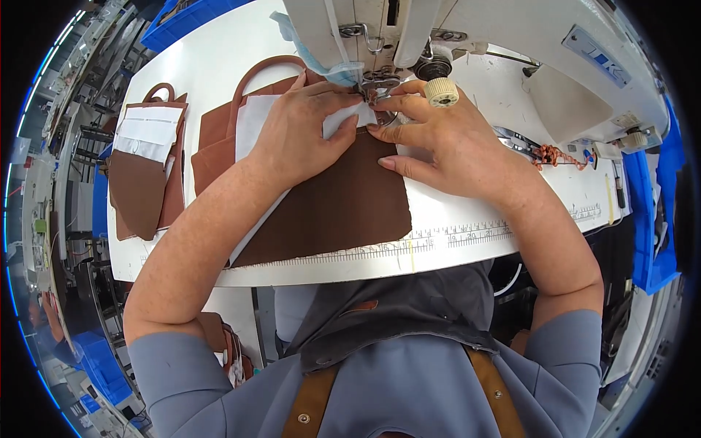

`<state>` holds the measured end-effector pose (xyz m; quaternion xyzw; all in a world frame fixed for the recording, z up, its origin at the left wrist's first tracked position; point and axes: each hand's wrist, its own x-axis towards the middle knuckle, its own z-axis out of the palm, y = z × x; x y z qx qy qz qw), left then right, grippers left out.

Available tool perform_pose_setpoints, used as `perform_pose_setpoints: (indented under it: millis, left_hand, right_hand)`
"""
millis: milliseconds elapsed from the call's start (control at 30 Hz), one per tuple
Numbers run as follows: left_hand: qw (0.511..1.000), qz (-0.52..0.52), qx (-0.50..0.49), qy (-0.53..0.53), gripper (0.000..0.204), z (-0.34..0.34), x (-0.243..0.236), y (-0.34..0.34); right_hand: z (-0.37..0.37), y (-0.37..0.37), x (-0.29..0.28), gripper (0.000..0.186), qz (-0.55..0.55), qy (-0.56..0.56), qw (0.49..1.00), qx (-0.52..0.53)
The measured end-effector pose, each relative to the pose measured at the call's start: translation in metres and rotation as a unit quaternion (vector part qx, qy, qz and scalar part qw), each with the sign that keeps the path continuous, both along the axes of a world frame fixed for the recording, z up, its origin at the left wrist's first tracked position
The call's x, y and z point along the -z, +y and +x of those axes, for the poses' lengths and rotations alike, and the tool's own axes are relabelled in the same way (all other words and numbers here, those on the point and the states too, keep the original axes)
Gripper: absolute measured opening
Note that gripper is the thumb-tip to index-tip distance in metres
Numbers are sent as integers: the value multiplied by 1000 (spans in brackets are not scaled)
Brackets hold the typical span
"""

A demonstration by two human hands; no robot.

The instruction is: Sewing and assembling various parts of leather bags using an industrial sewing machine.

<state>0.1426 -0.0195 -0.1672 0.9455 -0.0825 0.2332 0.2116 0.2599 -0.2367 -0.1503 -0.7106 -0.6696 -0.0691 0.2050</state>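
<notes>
A dark brown fabric panel [336, 204] lies on the white table with its top edge beneath the needle area of a sewing machine [467, 36]. White backing material [252, 120] shows along its left side and at the presser foot [371, 91]. My left hand [307, 128] rests on the white material, thumb apart from the fingers, index fingertip close to the foot. My right hand [453, 139] has its fingers spread, their tips on the panel's upper right edge beside the foot. Under the left hand lie reddish-brown pieces [212, 157] with a looped handle [252, 73].
At left sits another stack of brown pieces [139, 182] topped with white paper [150, 128]. Metal scissors [515, 140] and a tangled orange cord [558, 157] lie right of my right hand. A ruler strip [467, 235] runs along the table's near edge. Blue bins [650, 248] stand at right.
</notes>
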Motion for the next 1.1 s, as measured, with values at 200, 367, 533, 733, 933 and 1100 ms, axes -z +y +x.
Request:
perform_pose_setpoints:
  millis: [200, 367, 533, 733, 933, 1100]
  left_hand:
    - [1000, 6, 15, -14, 27, 5, -1, 5]
    - [999, 14, 24, -21, 27, 6, -1, 7]
    - [999, 25, 39, -27, 27, 7, -1, 9]
    - [998, 13, 54, -25, 28, 7, -1, 16]
    - [999, 16, 48, 2, 29, 5, -2, 17]
    - [999, 8, 47, -6, 26, 6, -2, 12]
  right_hand:
    - [-2, 2, 5, 35, 16, -11, 1000, 6]
    - [-3, 2, 9, 35, 33, -15, 999, 8]
    - [-7, 3, 10, 34, 37, -29, 999, 6]
    - [-12, 6, 10, 34, 48, -38, 998, 0]
    - [-14, 8, 12, 34, 53, -47, 997, 8]
    - [-11, 4, 9, 34, 60, -30, 998, 0]
